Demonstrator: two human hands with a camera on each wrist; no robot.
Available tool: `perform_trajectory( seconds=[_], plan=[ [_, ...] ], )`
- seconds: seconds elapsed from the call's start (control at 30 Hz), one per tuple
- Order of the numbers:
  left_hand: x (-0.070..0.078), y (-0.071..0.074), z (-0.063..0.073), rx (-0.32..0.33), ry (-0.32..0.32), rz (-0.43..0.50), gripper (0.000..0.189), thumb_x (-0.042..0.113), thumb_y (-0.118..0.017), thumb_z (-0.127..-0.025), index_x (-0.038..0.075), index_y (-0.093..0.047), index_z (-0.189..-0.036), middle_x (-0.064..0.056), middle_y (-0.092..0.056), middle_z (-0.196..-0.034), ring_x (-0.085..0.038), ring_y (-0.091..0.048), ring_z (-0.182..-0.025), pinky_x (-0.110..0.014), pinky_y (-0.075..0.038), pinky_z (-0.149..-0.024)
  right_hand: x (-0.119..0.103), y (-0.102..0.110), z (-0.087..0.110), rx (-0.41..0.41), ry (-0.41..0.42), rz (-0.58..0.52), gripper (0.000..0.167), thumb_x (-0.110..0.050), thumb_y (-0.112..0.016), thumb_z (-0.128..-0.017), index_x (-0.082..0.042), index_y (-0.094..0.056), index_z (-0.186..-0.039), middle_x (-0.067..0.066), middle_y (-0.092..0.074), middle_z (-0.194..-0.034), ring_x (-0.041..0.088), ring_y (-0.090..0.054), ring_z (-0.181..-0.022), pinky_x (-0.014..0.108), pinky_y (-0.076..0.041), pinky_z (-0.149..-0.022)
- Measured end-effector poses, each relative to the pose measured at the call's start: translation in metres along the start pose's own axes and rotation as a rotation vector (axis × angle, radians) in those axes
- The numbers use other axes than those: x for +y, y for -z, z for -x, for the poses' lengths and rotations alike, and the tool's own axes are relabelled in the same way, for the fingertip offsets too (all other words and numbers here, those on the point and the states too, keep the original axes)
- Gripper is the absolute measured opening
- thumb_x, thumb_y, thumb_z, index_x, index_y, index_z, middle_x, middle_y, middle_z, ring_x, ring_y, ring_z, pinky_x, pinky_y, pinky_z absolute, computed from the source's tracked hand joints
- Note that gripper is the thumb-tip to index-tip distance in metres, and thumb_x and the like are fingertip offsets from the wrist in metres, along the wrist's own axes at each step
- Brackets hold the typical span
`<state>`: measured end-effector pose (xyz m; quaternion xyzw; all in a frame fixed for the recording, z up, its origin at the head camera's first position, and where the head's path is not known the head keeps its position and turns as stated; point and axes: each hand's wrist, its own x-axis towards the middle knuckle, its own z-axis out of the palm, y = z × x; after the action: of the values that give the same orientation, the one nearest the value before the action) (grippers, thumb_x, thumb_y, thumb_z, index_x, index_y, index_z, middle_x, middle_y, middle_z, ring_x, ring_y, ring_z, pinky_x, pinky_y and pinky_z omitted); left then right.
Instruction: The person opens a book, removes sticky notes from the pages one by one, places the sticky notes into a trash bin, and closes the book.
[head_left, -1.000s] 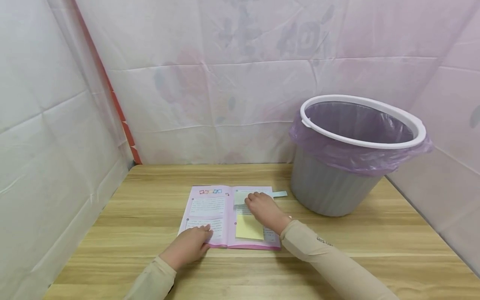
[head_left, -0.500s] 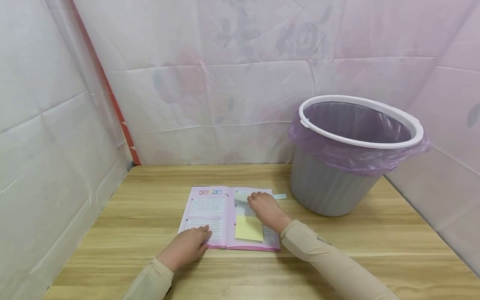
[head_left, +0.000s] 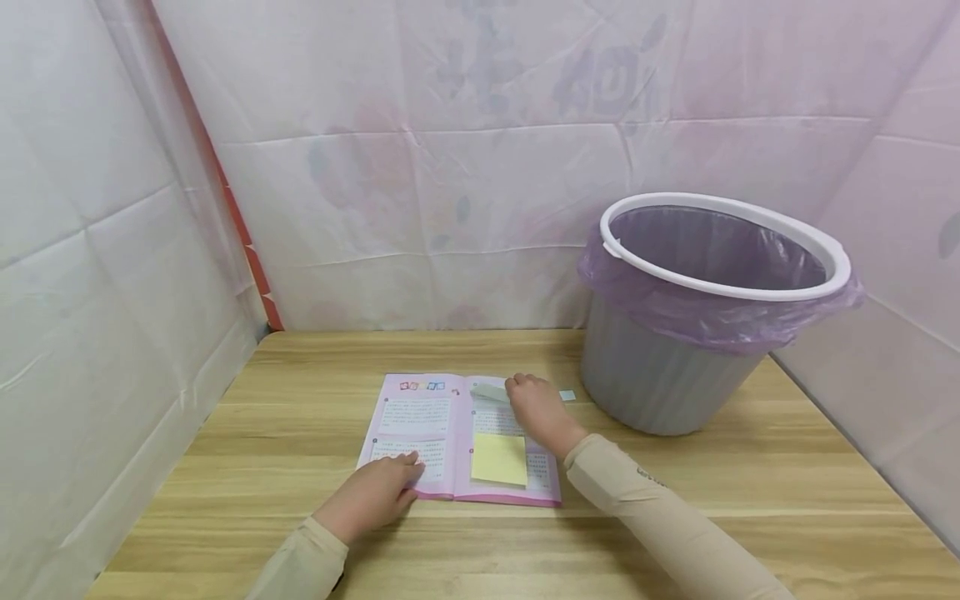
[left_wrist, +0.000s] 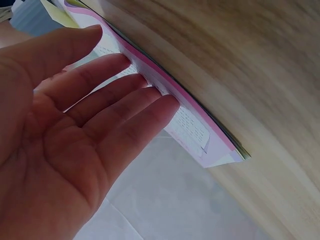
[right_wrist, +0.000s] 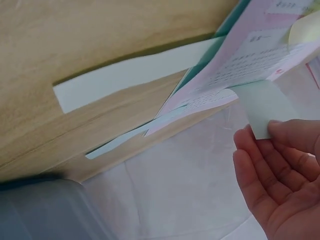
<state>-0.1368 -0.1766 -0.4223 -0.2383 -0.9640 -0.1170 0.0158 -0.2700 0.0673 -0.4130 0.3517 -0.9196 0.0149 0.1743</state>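
Note:
An open pink booklet [head_left: 412, 425] with printed text boxes lies on the wooden table. My left hand [head_left: 378, 490] rests on the lower left page, its fingers straight over the paper in the left wrist view, too. At the top of the right page, my right hand [head_left: 542, 411] holds a pale green sticky note [head_left: 489, 392]. Seen from the right wrist, thumb and fingers pinch one end of that note [right_wrist: 267, 107], which bends up off the page. Lower on the same page sits a yellow sticky note [head_left: 498, 459].
Pale strips stick out past the booklet's right edge; one long strip [right_wrist: 130, 74] and a thinner strip [right_wrist: 120, 142] show in the right wrist view. A grey trash bin [head_left: 652, 367] with a purple bag and white rim [head_left: 720, 286] stands at the right. Fabric walls [head_left: 420, 208] enclose the table.
My right hand has shifted slightly right and away from me, lifting part of the pale green note off the page. My left hand stays in place.

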Motion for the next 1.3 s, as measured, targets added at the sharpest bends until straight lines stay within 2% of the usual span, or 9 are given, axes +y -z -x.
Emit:
perform_trajectory(
  seconds=[0.17, 0.53, 0.9, 1.3],
  plan=[
    [0.000, 0.000, 0.000, -0.004, 0.004, 0.002, 0.028, 0.009, -0.070, -0.085, -0.003, -0.068, -0.110, -0.024, -0.065, -0.116, -0.035, -0.065, -0.103, -0.047, -0.052, -0.088, 0.003, 0.000, -0.003, 0.014, -0.043, -0.023, 0.008, 0.002, -0.071, -0.083, 0.004, -0.064, -0.086, 0.011, -0.063, -0.077, 0.023, -0.064, -0.070, 0.028, -0.057, -0.062],
    [0.003, 0.003, 0.001, -0.007, 0.018, 0.010, 0.029, 0.010, -0.070, -0.085, -0.003, -0.068, -0.110, -0.023, -0.065, -0.117, -0.035, -0.065, -0.103, -0.047, -0.052, -0.089, 0.007, 0.003, -0.003, 0.105, -0.097, -0.108, 0.011, 0.010, -0.065, -0.083, 0.001, -0.060, -0.077, 0.010, -0.061, -0.073, 0.023, -0.064, -0.066, 0.031, -0.055, -0.051],
    [0.002, 0.003, 0.002, -0.004, 0.020, 0.019, 0.028, 0.009, -0.070, -0.085, -0.004, -0.068, -0.110, -0.023, -0.065, -0.117, -0.036, -0.065, -0.104, -0.047, -0.052, -0.089, 0.012, 0.010, -0.005, 0.085, -0.247, -0.202, 0.006, -0.001, -0.062, -0.091, 0.003, -0.064, -0.086, 0.013, -0.065, -0.080, 0.028, -0.067, -0.069, 0.037, -0.056, -0.054],
    [0.001, 0.003, 0.003, 0.006, 0.013, 0.017, 0.029, 0.010, -0.069, -0.086, -0.004, -0.068, -0.111, -0.023, -0.064, -0.118, -0.034, -0.065, -0.105, -0.047, -0.051, -0.090, 0.017, 0.015, -0.006, 0.145, -0.282, -0.233, 0.005, -0.001, -0.063, -0.089, 0.004, -0.064, -0.088, 0.013, -0.066, -0.078, 0.029, -0.066, -0.067, 0.039, -0.055, -0.056]
  ],
)
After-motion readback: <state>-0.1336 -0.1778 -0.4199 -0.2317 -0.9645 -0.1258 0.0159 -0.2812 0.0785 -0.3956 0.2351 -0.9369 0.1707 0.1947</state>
